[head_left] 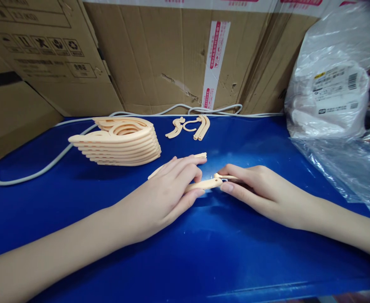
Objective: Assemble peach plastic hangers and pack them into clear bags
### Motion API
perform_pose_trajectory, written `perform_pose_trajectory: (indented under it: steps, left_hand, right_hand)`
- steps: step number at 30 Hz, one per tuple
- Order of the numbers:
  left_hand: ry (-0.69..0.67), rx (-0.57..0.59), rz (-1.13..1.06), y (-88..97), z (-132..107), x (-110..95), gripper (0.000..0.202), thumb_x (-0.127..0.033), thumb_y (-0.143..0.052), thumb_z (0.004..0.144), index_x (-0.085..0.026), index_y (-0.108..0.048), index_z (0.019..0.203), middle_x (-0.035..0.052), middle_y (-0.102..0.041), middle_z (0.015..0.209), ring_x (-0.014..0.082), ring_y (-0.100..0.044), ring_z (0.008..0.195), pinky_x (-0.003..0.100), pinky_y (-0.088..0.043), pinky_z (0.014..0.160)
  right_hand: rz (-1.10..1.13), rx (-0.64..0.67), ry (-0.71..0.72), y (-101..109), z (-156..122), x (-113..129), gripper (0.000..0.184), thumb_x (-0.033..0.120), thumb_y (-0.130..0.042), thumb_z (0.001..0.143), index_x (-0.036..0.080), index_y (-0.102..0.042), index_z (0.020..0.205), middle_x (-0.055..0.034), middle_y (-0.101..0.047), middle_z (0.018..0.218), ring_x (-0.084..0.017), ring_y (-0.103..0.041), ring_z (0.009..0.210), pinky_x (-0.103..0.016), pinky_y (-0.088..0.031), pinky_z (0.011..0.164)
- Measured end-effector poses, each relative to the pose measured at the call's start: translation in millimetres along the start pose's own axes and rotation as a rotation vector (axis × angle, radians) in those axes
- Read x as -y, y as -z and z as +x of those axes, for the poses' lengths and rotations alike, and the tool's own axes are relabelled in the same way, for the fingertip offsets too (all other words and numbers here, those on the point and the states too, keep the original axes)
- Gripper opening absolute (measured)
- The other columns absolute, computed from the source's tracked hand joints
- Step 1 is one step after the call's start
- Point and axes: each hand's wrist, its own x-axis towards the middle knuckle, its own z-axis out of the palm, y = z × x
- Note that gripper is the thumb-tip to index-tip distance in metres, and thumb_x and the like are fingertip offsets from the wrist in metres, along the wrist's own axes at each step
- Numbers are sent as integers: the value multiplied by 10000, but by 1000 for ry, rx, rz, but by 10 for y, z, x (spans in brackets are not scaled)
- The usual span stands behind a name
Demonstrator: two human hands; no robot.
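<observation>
The likeliest trouble is at the joint between the two pieces, midway along the blue worktop. The left hand has its thumb and fingers closed on a beige hanger arm, while the right hand pinches a thinner beige piece against that arm's end. Pushed at a skewed angle, the ends could slip past each other or the plastic could crack; the grip is on narrow, smooth edges, so a fingertip could also get nipped. A loose beige strip lies partly hidden beyond the left hand, and a sideways shift of the knuckles might knock it away.

Toward the far left corner, a stack of folded hangers could topple if an elbow or cable tug jolts it: the white cable loops around its left side and runs along the far edge. Small curved parts and paired arms sit near that edge, before the cardboard box. Clear plastic film spreads from the far right corner, limiting room beyond the right forearm.
</observation>
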Motion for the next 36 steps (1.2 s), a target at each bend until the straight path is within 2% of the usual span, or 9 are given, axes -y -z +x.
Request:
perform_pose_trajectory:
  steps: [5, 9, 12, 17, 22, 26, 31, 36]
  left_hand:
    - [28, -3, -35, 9, -2, -12, 130, -307, -388, 1051, -229, -487, 1019, 79, -551, 1412, 205, -395, 1452, 503, -330, 1207]
    - [1, -5, 55, 3, -13, 0, 221, -327, -366, 1061, -209, -525, 1160, 88, -469, 1527, 192, -360, 1473, 474, -329, 1221]
    - [-26, 10, 128, 0, -20, 11, 335, -336, -311, 1074, -187, -589, 1187, 87, -423, 1571, 202, -361, 1476, 471, -331, 1226]
    - [-44, 28, 163, -8, -25, 11, 430, -345, -260, 1079, -165, -623, 1226, 94, -437, 1566, 236, -380, 1471, 515, -347, 1215]
    - [-50, 32, 165, -14, -37, 9, 421, -329, -271, 1077, -151, -616, 1238, 118, -472, 1537, 257, -377, 1474, 531, -340, 1214]
    - [-63, 72, 140, 21, -33, 14, 389, -317, -292, 1073, -167, -647, 1121, 118, -506, 1510, 256, -355, 1486, 520, -304, 1233]
    - [-68, 118, 152, 37, -26, 21, 391, -303, -279, 1075, -158, -625, 1185, 128, -484, 1525, 258, -303, 1510, 529, -290, 1237]
    - [-77, 114, 172, 24, -25, 24, 388, -304, -276, 1075, -151, -621, 1162, 133, -518, 1493, 262, -308, 1507, 537, -295, 1233]
  right_hand:
    - [29, 9, 5, 3, 16, -8, 339, 470, -395, 1043, 210, -595, 956, 23, -631, 751, -124, -550, 621, -284, -348, 604]
    - [42, -12, 44, 7, 28, 0, 357, 454, -373, 1055, 210, -596, 921, 34, -606, 730, -108, -526, 605, -272, -349, 597]
    - [24, -26, 76, 1, 19, 5, 311, 411, -394, 1057, 216, -610, 948, 36, -639, 762, -102, -553, 624, -256, -374, 610]
    - [-166, -128, 179, -41, -14, -25, 259, 336, -406, 1055, 200, -627, 1061, -13, -733, 915, -136, -676, 730, -258, -439, 650]
    - [-327, -208, 247, -72, -36, -54, 281, 311, -411, 1050, 178, -649, 1122, -38, -735, 885, -170, -715, 730, -269, -463, 612]
    - [-395, -229, 278, -77, -46, -47, 311, 305, -424, 1046, 161, -660, 1189, -27, -703, 817, -152, -694, 671, -259, -454, 582]
    - [-531, -289, 323, -86, -50, -35, 334, 313, -420, 1048, 174, -685, 1198, -9, -647, 725, -129, -634, 597, -252, -403, 543]
    - [-598, -346, 360, -90, -54, -31, 335, 320, -442, 1039, 161, -702, 1176, -2, -618, 695, -128, -599, 572, -270, -372, 523]
